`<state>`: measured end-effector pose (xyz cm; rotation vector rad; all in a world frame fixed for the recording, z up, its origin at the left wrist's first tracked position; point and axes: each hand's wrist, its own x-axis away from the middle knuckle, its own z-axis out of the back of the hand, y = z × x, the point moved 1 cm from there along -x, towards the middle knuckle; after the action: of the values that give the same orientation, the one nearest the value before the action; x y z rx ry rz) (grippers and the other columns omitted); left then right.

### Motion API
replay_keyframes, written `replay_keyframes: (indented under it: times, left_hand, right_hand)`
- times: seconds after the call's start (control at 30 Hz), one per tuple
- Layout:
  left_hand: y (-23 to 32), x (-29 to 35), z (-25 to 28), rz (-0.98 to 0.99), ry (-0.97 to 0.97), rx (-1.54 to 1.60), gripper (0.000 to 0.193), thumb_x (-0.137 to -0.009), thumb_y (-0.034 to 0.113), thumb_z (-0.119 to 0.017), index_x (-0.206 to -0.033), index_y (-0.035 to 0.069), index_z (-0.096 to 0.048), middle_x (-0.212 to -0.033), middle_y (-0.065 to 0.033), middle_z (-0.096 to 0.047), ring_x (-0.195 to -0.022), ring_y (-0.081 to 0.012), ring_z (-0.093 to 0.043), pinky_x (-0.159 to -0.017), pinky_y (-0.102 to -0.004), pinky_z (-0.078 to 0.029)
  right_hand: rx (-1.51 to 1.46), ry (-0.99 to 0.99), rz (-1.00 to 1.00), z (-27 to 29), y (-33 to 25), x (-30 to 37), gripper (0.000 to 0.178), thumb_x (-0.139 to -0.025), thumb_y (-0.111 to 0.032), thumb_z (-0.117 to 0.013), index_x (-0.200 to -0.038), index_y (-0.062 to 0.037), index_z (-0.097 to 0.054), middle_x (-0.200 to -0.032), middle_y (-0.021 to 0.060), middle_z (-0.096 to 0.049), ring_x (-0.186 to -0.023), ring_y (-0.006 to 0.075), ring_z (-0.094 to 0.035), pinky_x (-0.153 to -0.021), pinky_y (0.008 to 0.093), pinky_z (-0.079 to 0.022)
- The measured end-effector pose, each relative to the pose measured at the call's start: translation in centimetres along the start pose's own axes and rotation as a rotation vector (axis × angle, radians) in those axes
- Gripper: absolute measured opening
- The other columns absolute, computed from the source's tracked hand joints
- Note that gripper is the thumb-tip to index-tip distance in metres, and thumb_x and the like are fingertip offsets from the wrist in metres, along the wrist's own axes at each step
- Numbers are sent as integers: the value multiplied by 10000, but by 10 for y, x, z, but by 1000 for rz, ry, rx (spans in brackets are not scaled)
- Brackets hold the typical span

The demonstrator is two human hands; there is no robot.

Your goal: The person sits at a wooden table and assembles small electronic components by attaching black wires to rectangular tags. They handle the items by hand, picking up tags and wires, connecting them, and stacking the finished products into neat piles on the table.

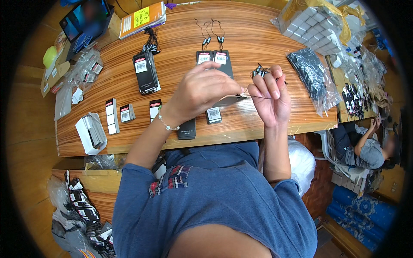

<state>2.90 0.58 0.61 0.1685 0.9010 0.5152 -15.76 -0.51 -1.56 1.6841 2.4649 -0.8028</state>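
My left hand (pixel 204 88) is closed, pinching a dark hang tag (pixel 227 102) by its end above the table's near edge. From that end a thin black string (pixel 260 97) runs to my right hand (pixel 273 96), whose fingers are curled and pinch it. Just behind the right fingers is a bunch of black strings with small plastic seals (pixel 259 71); whether the hand also holds these, I cannot tell. Beyond my left hand, two strung black tags (pixel 221 60) with white labels lie side by side. A labelled stack (pixel 214 115) sits below the held tag.
A pile of strung black tags (pixel 146 73) lies left. Nearer are label stacks (pixel 112 116) and a white box of cards (pixel 91 133). Right are a plastic bag of black strings (pixel 312 79) and stacked white boxes (pixel 307 26). Another person (pixel 365 148) sits far right.
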Motion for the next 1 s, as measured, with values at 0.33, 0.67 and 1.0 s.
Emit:
replay_keyframes:
  times: [0.33, 0.67, 1.0]
  left_hand:
    - [7, 0, 2, -66, 69, -222, 120, -671, 68, -621, -788, 66, -596, -868, -36, -613, -778, -197, -583, -672, -319, -435]
    - [12, 0, -15, 281, 60, 98, 290, -707, 132, -673, -933, -36, -601, -1041, -133, -578, -971, -247, -557, -835, -340, -410]
    - [16, 6, -29, 722, 273, 892, 142, -774, 42, -614, -873, 16, -516, -868, -72, -598, -800, -147, -577, -706, -267, -440]
  right_hand:
    - [-169, -6, 59, -8, -1, -4, 145, -936, -239, -411, -958, -116, -486, -568, -27, -426, -600, 103, -341, -597, 246, -307]
    - [209, 126, -14, -22, 0, -2, 114, -913, -136, -456, -984, -48, -472, -894, 182, -610, -812, 245, -616, -761, 350, -506]
    - [249, 209, 157, -25, -17, 0, 104, -916, -133, -450, -964, -50, -491, -914, 180, -605, -814, 233, -616, -764, 356, -516]
